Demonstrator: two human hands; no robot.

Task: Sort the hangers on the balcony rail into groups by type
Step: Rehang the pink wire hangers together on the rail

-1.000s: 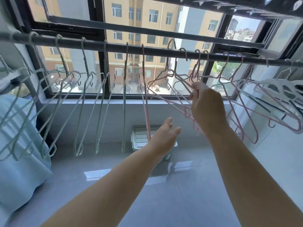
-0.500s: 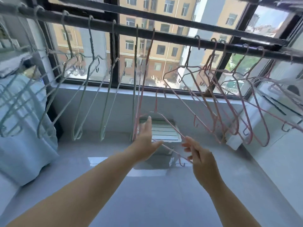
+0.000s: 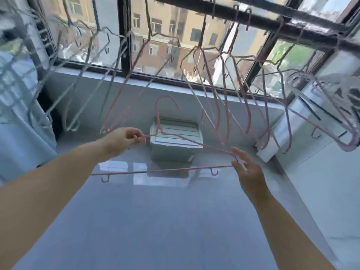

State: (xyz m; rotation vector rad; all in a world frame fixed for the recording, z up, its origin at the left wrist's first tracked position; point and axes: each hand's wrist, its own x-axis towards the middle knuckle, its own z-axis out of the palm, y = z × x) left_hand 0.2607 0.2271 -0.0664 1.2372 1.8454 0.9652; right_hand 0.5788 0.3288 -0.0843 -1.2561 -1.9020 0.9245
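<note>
A pink wire hanger (image 3: 155, 170) is off the rail, held flat in front of me with its hook pointing up. My left hand (image 3: 124, 138) pinches its left shoulder. My right hand (image 3: 246, 168) holds its right corner with the fingers spread around the wire. On the dark rail (image 3: 272, 20) above, several pale green wire hangers (image 3: 85, 75) hang at the left. Several pink wire hangers (image 3: 229, 94) hang right of the middle. White plastic hangers (image 3: 331, 90) hang at the far right, blurred.
A pale lidded storage box (image 3: 175, 141) sits on the glossy tiled floor under the window. Light blue cloth (image 3: 17, 123) hangs at the left. A white ledge (image 3: 321, 162) runs along the right side. Black window frames stand behind the rail.
My right hand lifted one pink hanger off the rail and brought it down. My left hand closed on its left shoulder. The view tilted down toward the floor.
</note>
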